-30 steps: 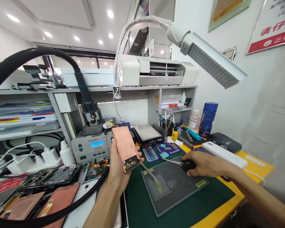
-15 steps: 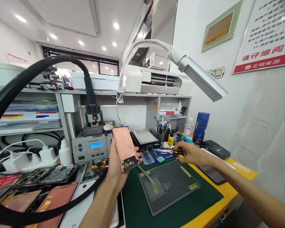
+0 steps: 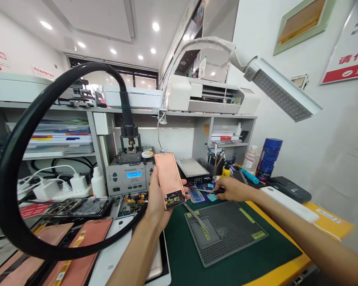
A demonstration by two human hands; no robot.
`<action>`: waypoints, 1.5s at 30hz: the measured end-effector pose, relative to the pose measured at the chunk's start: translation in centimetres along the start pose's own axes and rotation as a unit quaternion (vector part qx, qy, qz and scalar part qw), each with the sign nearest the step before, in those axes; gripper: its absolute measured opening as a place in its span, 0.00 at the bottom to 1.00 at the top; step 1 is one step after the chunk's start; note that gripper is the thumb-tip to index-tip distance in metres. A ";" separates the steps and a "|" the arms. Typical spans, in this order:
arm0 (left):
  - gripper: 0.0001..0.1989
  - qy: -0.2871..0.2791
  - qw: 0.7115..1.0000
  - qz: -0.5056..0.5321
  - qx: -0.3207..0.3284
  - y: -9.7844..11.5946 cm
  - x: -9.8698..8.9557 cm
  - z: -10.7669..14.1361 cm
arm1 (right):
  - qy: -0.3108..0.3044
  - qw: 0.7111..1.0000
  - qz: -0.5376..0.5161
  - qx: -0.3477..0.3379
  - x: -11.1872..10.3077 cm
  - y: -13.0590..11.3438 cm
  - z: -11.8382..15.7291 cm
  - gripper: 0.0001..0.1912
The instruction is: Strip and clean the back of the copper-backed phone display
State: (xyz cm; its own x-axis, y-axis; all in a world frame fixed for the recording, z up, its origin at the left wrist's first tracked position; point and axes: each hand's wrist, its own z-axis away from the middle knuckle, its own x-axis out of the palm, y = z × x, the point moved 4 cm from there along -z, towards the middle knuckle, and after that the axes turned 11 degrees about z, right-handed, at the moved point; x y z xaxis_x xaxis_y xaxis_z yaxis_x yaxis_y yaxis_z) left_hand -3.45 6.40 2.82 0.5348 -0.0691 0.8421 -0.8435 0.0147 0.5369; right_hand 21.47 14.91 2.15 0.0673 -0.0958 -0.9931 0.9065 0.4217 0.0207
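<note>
My left hand is closed around a phone screen panel, held tilted up with its copper-coloured back towards me. A black strip with a small flex circuit runs along the panel's lower end. To the right, my right hand has its fingers closed on the black handles of a pair of scissors. The blades point left, over small blue pieces on the bench. Below both hands lies a grey perforated work mat, with metal tweezers resting across its left part.
A black hose loops across the left side, over phone panels and opened phones. Behind stand a grey hot-air station and a flat heating plate. A blue spray can and bottle are at right.
My view has turned left, so the scene sits further right. My right hand has moved left towards the panel, with the scissors. The left hand keeps its hold on the panel.
</note>
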 end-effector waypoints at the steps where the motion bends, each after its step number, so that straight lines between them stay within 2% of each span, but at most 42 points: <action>1: 0.29 -0.007 1.000 0.003 -0.004 0.0 0.1 0.1 | -0.008 1.000 -0.011 -0.006 0.0 -1.2 0.0 0.16; 3: 0.30 -0.021 1.000 0.008 -0.015 -0.1 0.3 0.2 | -0.045 0.998 -0.039 -0.028 0.6 -3.8 -0.1 0.17; 7: 0.32 -0.045 0.998 0.016 -0.038 -0.2 0.6 0.3 | -0.164 0.982 -0.080 -0.047 2.9 -7.8 -1.1 0.15; 11: 0.34 -0.065 0.996 0.024 -0.058 -0.4 0.7 0.3 | -0.228 0.961 -0.149 -0.053 4.3 -8.9 -2.0 0.12; 14: 0.35 -0.071 0.995 0.031 -0.065 -0.6 0.7 0.4 | -0.213 0.944 -0.245 -0.054 3.8 -8.3 -1.8 0.14; 17: 0.36 -0.083 0.993 0.043 -0.073 -0.8 1.1 0.8 | -0.121 0.920 -0.370 -0.052 1.8 -7.1 -1.2 0.18; 20: 0.37 -0.083 0.992 0.044 -0.079 -1.1 1.6 1.2 | 0.029 0.879 -0.472 -0.055 -0.6 -5.9 -0.2 0.18; 24: 0.37 -0.070 0.994 0.045 -0.069 -1.3 1.8 1.4 | 0.256 0.801 -0.539 -0.056 -2.7 -5.4 1.9 0.16; 26: 0.36 -0.066 0.995 0.046 -0.061 -1.4 1.7 1.4 | 0.382 0.747 -0.540 -0.071 -3.1 -5.9 3.6 0.12; 28: 0.36 -0.061 0.995 0.045 -0.058 -1.6 1.7 1.3 | 0.434 0.716 -0.537 -0.104 -2.9 -7.2 5.3 0.08; 29: 0.36 -0.057 0.995 0.046 -0.061 -1.6 1.7 1.3 | 0.443 0.719 -0.524 -0.115 -2.6 -8.0 6.1 0.06; 32: 0.37 -0.056 0.994 0.056 -0.070 -1.9 1.7 1.4 | 0.459 0.759 -0.431 -0.165 -1.4 -10.5 8.2 0.07; 34: 0.38 -0.066 0.993 0.061 -0.071 -2.0 1.8 1.5 | 0.495 0.749 -0.380 -0.223 -0.7 -11.8 9.4 0.16; 36: 0.38 -0.079 0.992 0.064 -0.072 -2.0 1.8 1.6 | 0.500 0.762 -0.342 -0.230 -0.1 -12.5 9.8 0.20; 38: 0.37 -0.093 0.990 0.071 -0.076 -2.1 1.9 1.7 | 0.502 0.778 -0.300 -0.230 0.2 -13.2 9.7 0.17; 39: 0.37 -0.099 0.989 0.076 -0.076 -2.1 1.9 1.8 | 0.512 0.779 -0.279 -0.230 0.1 -13.4 9.6 0.15; 42: 0.37 -0.114 0.987 0.086 -0.075 -2.0 2.1 1.9 | 0.583 0.752 -0.233 -0.200 -0.3 -13.8 9.7 0.11; 45: 0.38 -0.118 0.986 0.088 -0.077 -2.1 2.3 2.0 | 0.586 0.760 -0.184 -0.213 -0.4 -14.3 9.8 0.11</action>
State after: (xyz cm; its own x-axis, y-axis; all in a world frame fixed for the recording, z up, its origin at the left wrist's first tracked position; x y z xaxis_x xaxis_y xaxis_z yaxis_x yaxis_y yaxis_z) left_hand -0.56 4.26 3.54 0.3386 -0.2817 0.8978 -0.8954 0.1968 0.3995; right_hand 12.59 0.13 3.39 -0.8020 0.4850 -0.3486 0.5398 0.8384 -0.0756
